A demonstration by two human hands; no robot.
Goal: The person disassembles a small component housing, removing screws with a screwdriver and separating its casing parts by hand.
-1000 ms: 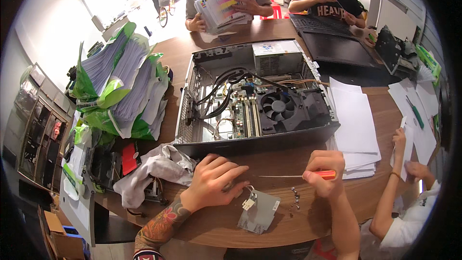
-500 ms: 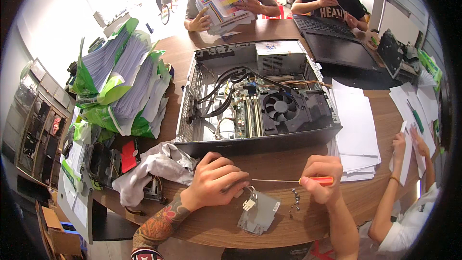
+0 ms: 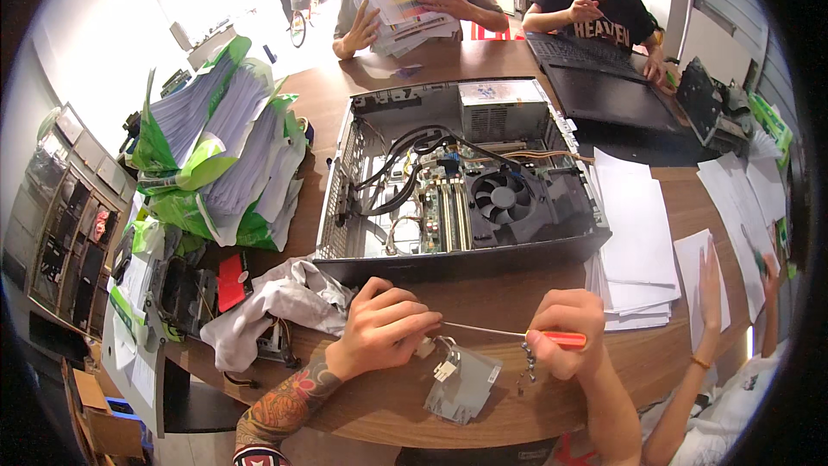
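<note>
My right hand grips the red-orange handle of a screwdriver. Its thin metal shaft points left and ends at the fingertips of my left hand. The left fingers are closed; whatever they pinch is hidden. Below the shaft lies a flat grey metal-looking piece, with a short cable and a white connector at its upper left. Several small screws lie beside it, partly under my right hand. Beyond both hands stands an opened computer case, its fan, memory slots and cables exposed.
A grey cloth and computer parts lie left, before stacked papers in green wrapping. White sheets lie right of the case. An open laptop is far right. Two people sit opposite; another person's hands handle paper at right.
My right hand and the screwdriver handle have shifted slightly left and down, now covering some screws. The left hand stays nearly in place. At right, the other person's hands have moved over the papers.
</note>
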